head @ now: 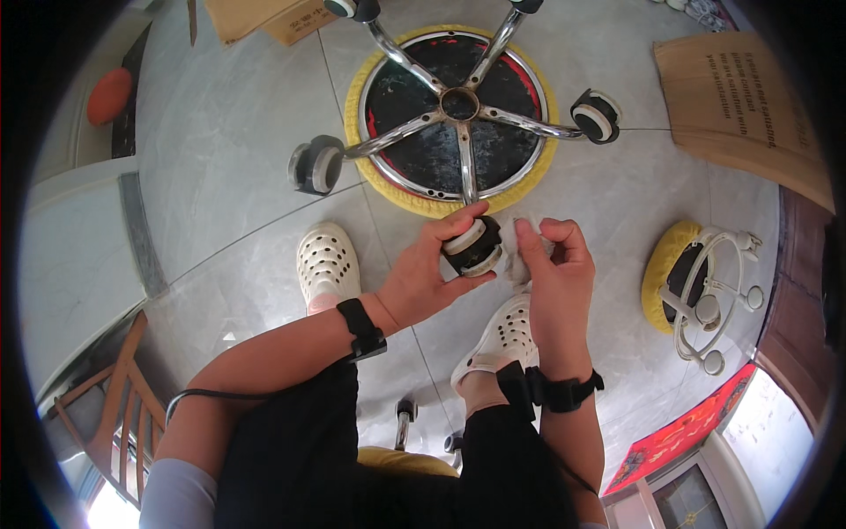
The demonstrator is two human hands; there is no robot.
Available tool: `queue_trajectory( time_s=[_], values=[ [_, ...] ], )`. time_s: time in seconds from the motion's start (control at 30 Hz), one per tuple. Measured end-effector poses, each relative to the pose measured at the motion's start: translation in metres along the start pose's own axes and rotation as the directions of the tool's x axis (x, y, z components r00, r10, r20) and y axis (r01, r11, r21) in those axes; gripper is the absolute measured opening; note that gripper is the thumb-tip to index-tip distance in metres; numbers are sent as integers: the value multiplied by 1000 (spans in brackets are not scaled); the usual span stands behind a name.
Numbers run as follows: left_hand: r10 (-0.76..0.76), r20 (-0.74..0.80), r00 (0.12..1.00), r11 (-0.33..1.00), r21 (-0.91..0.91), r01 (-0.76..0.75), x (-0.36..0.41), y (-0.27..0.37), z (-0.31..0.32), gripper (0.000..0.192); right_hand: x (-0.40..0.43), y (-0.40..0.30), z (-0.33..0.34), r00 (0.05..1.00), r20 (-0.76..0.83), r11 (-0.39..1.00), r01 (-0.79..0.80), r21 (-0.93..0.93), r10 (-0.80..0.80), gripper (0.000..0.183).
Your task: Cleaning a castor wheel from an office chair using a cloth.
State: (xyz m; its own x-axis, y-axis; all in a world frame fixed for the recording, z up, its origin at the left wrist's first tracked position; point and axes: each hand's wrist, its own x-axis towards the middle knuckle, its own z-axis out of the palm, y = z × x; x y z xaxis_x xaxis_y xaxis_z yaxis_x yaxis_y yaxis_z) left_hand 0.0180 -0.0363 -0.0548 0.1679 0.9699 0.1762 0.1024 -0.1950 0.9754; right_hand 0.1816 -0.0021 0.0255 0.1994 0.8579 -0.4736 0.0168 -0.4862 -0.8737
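Note:
My left hand [433,268] grips a black and white caster wheel [474,246] at the near end of a chrome leg. That leg belongs to a five-legged stool base [466,155] with rust around its central ring. Under the legs lies an upturned round seat [413,172], its black underside ringed by chrome and a yellow fabric cover [353,92]. Just right of the caster, my right hand [558,264] pinches a crumpled whitish cloth or tissue [519,254] between thumb and fingers. More casters [317,165] cap the other legs.
At right, a second yellow-covered stool [671,278] with a white wheeled frame lies on its side. Cardboard [733,106] lies at upper right, and a cardboard box [271,16] at upper left. An orange-red round object [110,96] is far left. A wooden chair [122,403] stands lower left.

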Motion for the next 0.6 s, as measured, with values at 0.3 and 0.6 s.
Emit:
queue_trajectory(
  time_s=[0.3,0.6],
  values=[
    [-90,109,990,982,175,70,1,7,-5,71,-4,15,30,896,149,881,440,-177,-418,21],
    [95,35,995,984,145,-99,-2,-13,3,83,24,18,21,985,58,981,170,-91,-165,26]
  ],
)
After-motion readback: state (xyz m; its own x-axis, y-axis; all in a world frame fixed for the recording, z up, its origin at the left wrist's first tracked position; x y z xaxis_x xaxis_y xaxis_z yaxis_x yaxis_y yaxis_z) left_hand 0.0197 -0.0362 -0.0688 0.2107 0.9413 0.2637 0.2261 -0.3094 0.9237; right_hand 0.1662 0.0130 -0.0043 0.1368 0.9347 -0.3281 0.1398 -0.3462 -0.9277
